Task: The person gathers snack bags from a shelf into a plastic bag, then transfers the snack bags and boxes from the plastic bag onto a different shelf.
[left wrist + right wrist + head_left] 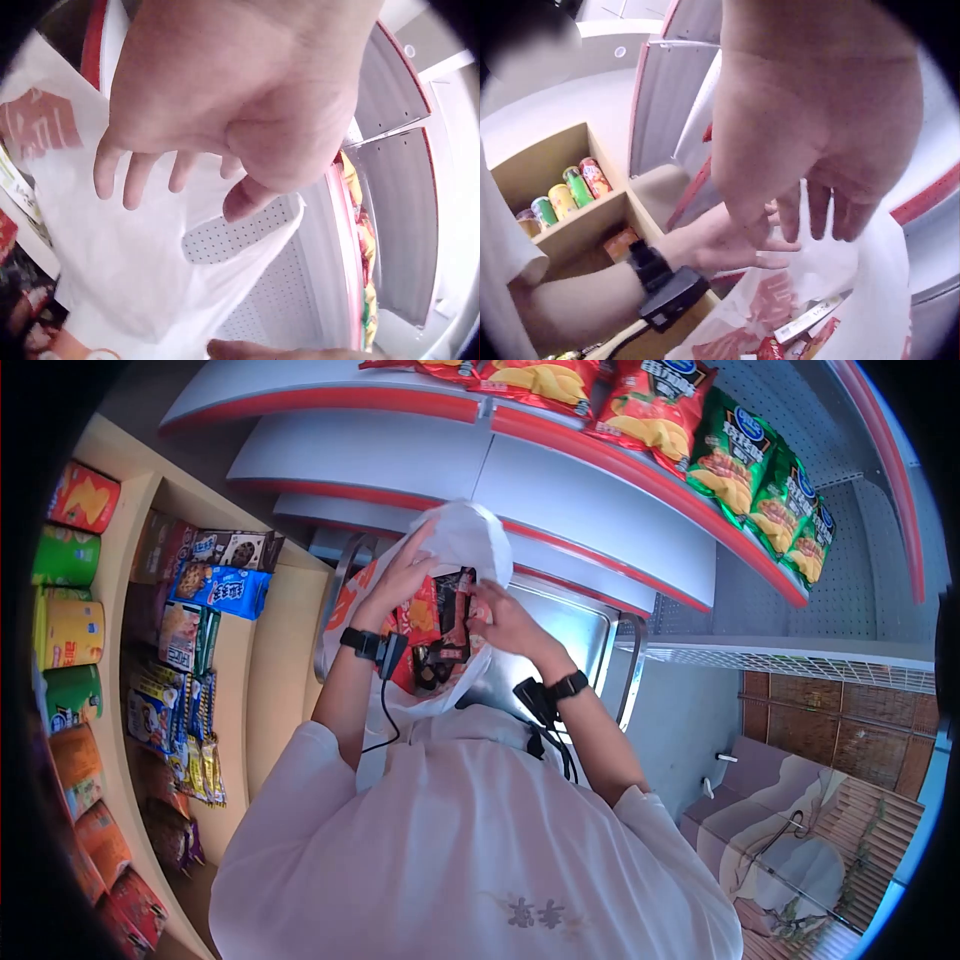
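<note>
A white plastic bag point(478, 532) with red-orange print stands in front of me, its mouth spread. Inside lie a red snack bag point(424, 612), dark packets point(455, 638) and, in the right wrist view, a slim white box point(810, 318). My left hand point(400, 586) is at the left side of the bag's mouth, fingers extended and spread. Over the bag's handle loop, that hand point(247, 90) shows a bent thumb and loosely hanging fingers. At the opposite side is my right hand point(514, 626), its fingers reaching along the rim; the right wrist view shows them pointing down, fairly straight.
The bag sits by a shiny metal cart point(600, 632) with a side rail point(634, 672). Ahead rise white shelves with red edges point(640, 550), red chip bags point(655, 405) and green chip bags point(735, 455). A wooden shelf point(240, 670) of snacks stands on the left.
</note>
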